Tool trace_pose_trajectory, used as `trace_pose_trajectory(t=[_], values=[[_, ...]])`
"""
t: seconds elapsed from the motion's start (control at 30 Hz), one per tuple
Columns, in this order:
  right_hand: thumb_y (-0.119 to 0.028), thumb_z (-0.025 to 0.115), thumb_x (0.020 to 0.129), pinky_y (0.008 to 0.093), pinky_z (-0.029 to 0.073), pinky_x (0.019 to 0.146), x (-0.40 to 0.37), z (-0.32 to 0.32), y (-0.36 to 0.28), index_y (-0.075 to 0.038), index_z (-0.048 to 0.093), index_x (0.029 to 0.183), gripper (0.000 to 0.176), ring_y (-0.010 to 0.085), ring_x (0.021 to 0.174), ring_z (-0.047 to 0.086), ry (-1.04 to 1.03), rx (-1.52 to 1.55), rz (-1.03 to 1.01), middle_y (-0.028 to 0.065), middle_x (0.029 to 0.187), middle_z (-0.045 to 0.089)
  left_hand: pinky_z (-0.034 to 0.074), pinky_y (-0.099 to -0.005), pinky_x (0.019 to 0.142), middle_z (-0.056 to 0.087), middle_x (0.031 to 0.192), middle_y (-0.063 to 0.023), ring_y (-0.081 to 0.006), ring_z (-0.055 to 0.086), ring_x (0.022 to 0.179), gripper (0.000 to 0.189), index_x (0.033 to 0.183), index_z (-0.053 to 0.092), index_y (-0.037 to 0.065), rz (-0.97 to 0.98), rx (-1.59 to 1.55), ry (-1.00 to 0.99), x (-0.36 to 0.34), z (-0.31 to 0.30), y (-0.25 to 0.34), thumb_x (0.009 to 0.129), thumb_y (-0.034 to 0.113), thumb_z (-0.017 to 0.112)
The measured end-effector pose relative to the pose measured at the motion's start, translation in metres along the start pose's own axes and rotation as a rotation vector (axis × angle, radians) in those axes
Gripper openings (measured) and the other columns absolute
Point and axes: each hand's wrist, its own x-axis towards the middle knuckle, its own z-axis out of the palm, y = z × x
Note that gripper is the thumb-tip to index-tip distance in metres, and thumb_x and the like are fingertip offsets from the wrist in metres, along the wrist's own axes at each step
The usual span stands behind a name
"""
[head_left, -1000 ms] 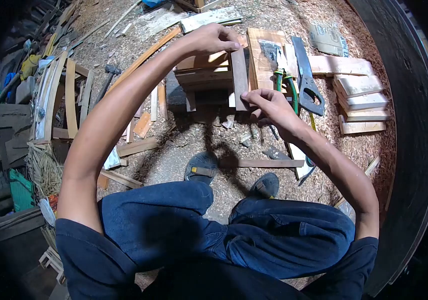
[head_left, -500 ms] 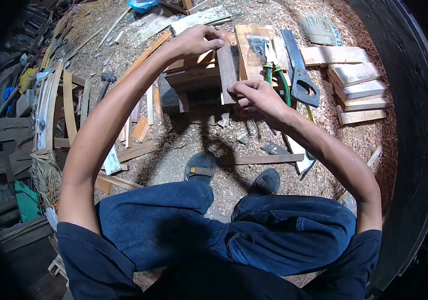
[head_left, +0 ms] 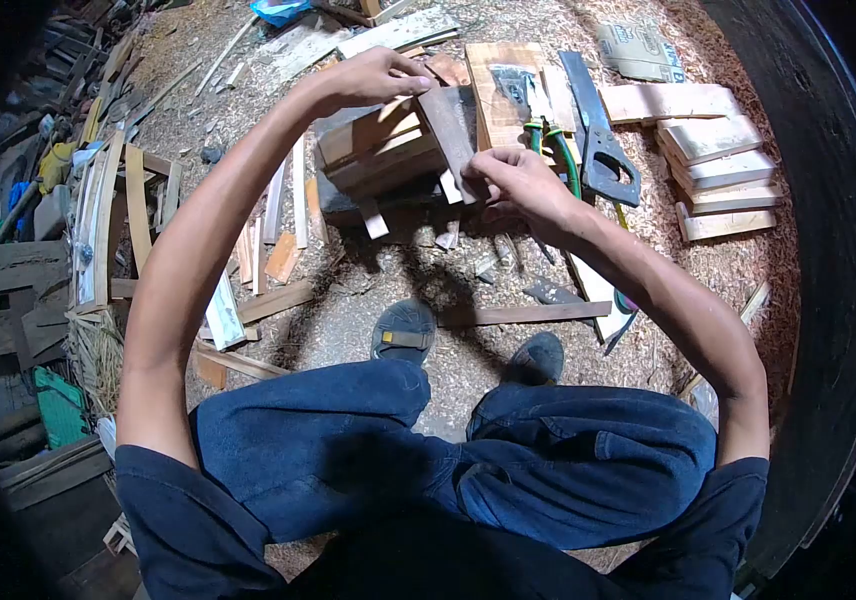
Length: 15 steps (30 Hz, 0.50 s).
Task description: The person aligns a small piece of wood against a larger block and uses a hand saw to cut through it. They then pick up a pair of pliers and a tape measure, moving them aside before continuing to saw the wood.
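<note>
A dark, flat wooden strip (head_left: 451, 135) slants across the right end of a wooden block assembly (head_left: 378, 155). At the strip's upper end, the fingers of my left hand (head_left: 380, 78) grip it. My right hand (head_left: 523, 182) pinches its lower end between thumb and finger. Small pale wood pieces stick out below the assembly, which rests on a dark block. Just right of the strip lies a light board (head_left: 498, 120) with a plastic packet and green-handled pliers (head_left: 551, 140) on it.
A handsaw (head_left: 603, 160) lies right of the board. Farther right are stacked wood blocks (head_left: 723, 180) and a paper bag (head_left: 640, 53). A long wooden strip (head_left: 523, 315) lies before my feet. Scrap wood and a slatted wooden frame (head_left: 98, 220) are at the left, and a dark wall (head_left: 828, 250) at the right.
The strip's upper end has moved left with my left hand, so it slants more. The block assembly appears turned, showing more of its top and the small pieces below.
</note>
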Motion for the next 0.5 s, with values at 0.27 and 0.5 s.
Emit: trace_pose_trajectory(t=[0.27,0.5], values=[[-0.041,0.055,0.094,0.0246,0.048,0.066,0.012,-0.015,-0.022,-0.008,0.061,0.095,0.034,0.0086,0.072,0.057,0.054,0.019,0.005,0.0014,0.085,0.060,0.035,-0.0251,0.052,0.054,0.077,0.0012,-0.0064,0.043,0.061,0.053,0.123,0.065,0.003,-0.236,-0.206,-0.001,-0.022,-0.015,0.004,0.093,0.047,0.064],[-0.046,0.050,0.097,0.0264,0.046,0.065,0.019,-0.026,-0.039,-0.009,0.060,0.091,0.039,0.0086,0.071,0.055,0.020,0.036,-0.015,0.0016,0.086,0.061,0.044,-0.0190,0.061,0.058,0.086,0.0047,-0.0018,0.051,0.070,0.046,0.128,0.057,0.001,-0.268,-0.581,-0.109,-0.036,-0.031,-0.002,0.097,0.034,0.062]])
